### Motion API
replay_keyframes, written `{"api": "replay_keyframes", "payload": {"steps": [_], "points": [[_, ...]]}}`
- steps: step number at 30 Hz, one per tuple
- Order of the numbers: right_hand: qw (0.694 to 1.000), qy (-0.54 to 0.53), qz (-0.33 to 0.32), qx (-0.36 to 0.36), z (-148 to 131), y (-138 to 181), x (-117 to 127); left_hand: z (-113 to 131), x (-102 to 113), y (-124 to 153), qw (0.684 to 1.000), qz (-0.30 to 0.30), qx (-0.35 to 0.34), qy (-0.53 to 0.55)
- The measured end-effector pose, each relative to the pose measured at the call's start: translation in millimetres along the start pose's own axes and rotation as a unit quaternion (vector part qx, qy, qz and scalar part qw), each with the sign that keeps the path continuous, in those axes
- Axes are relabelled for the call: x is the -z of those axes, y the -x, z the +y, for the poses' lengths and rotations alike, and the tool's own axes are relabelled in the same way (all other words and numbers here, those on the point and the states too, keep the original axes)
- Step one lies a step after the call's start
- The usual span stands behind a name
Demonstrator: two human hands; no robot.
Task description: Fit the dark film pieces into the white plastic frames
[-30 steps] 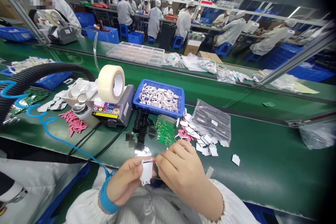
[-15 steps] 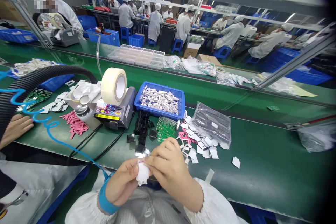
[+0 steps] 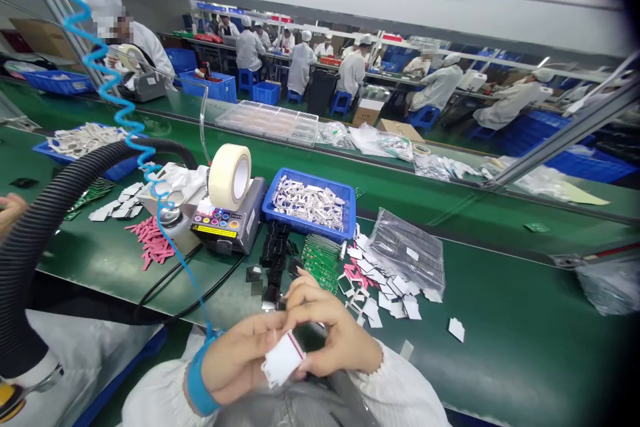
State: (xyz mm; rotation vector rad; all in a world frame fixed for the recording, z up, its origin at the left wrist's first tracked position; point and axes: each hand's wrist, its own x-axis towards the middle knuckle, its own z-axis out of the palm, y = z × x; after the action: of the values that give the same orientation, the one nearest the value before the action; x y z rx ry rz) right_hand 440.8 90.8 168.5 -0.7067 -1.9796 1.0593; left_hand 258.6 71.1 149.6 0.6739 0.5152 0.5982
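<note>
Low in front of my chest, my left hand (image 3: 235, 357), with a blue strap at its wrist, pinches a small white flat piece (image 3: 283, 361). A dark red strip runs along one edge of it. My right hand (image 3: 340, 333) grips the opposite side, thumb at the lower corner and fingers curved over the top. Just beyond my fingers lie green circuit boards (image 3: 320, 261), black parts (image 3: 274, 253) and small dark squares (image 3: 257, 287). White cards (image 3: 395, 290) are scattered to the right with pink strips (image 3: 356, 272) among them.
A blue tray (image 3: 267, 212) of white plastic parts stands behind a tape dispenser (image 3: 235, 240) bearing a tape roll (image 3: 223, 177). Bagged dark parts (image 3: 407, 247) lie right. A black hose (image 3: 30, 260) and blue coiled cord (image 3: 117, 100) cross the left. A neighbour's hand (image 3: 11, 210) shows there.
The white piece has been turned and tilted, so its red-edged side now faces upper right. My right hand has moved down around its right side. The view has shifted, and the coiled cord hangs higher.
</note>
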Motion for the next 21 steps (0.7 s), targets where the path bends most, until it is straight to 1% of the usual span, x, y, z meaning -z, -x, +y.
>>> {"api": "replay_keyframes", "payload": {"steps": [1,2,3,4,5,6,7,8,9,10,11,13,14,15,16,17,18,19,20,21], "points": [[1.0,0.005,0.016,-0.006,0,1,-1,4,1,3,0.993,0.024,-0.064,-0.097],[0.999,0.014,0.033,-0.014,0,1,-3,7,2,6,0.965,0.046,-0.139,-0.217],[0.998,0.026,0.05,-0.02,-1,2,-4,10,4,9,0.912,0.063,-0.214,-0.345],[0.997,0.04,0.064,-0.026,-3,2,-5,12,5,12,0.838,0.072,-0.275,-0.465],[0.995,0.057,0.075,-0.03,-4,2,-7,13,7,15,0.758,0.078,-0.32,-0.563],[0.993,0.077,0.084,-0.035,-6,1,-8,13,9,17,0.684,0.079,-0.351,-0.635],[0.99,0.1,0.089,-0.042,-8,0,-10,11,10,19,0.622,0.086,-0.378,-0.68],[0.987,0.122,0.09,-0.05,-11,-2,-12,10,12,20,0.574,0.102,-0.4,-0.708],[0.984,0.143,0.089,-0.058,-13,-4,-15,8,13,21,0.538,0.121,-0.411,-0.726],[0.981,0.16,0.089,-0.067,-14,-6,-18,6,15,23,0.515,0.139,-0.415,-0.737],[0.978,0.171,0.088,-0.077,-16,-9,-22,4,17,24,0.504,0.155,-0.413,-0.743],[0.975,0.175,0.089,-0.101,-18,-16,-34,2,21,30,0.501,0.174,-0.396,-0.749],[0.974,0.171,0.088,-0.117,-19,-19,-41,1,24,34,0.504,0.181,-0.389,-0.749],[0.974,0.163,0.082,-0.136,-19,-23,-50,-1,27,39,0.518,0.191,-0.382,-0.741],[0.974,0.149,0.073,-0.155,-18,-27,-59,-4,32,45,0.548,0.207,-0.368,-0.722],[0.975,0.124,0.065,-0.173,-16,-32,-67,-8,40,53,0.599,0.233,-0.341,-0.686],[0.976,0.073,0.065,-0.196,-13,-37,-75,-14,49,63,0.669,0.266,-0.299,-0.626],[0.972,0.005,0.077,-0.224,-9,-42,-82,-20,62,75,0.748,0.306,-0.248,-0.534],[0.96,-0.07,0.098,-0.253,-3,-48,-87,-28,78,88,0.814,0.358,-0.197,-0.412],[0.941,-0.14,0.127,-0.282,4,-54,-90,-36,97,103,0.866,0.402,-0.143,-0.259]]}}
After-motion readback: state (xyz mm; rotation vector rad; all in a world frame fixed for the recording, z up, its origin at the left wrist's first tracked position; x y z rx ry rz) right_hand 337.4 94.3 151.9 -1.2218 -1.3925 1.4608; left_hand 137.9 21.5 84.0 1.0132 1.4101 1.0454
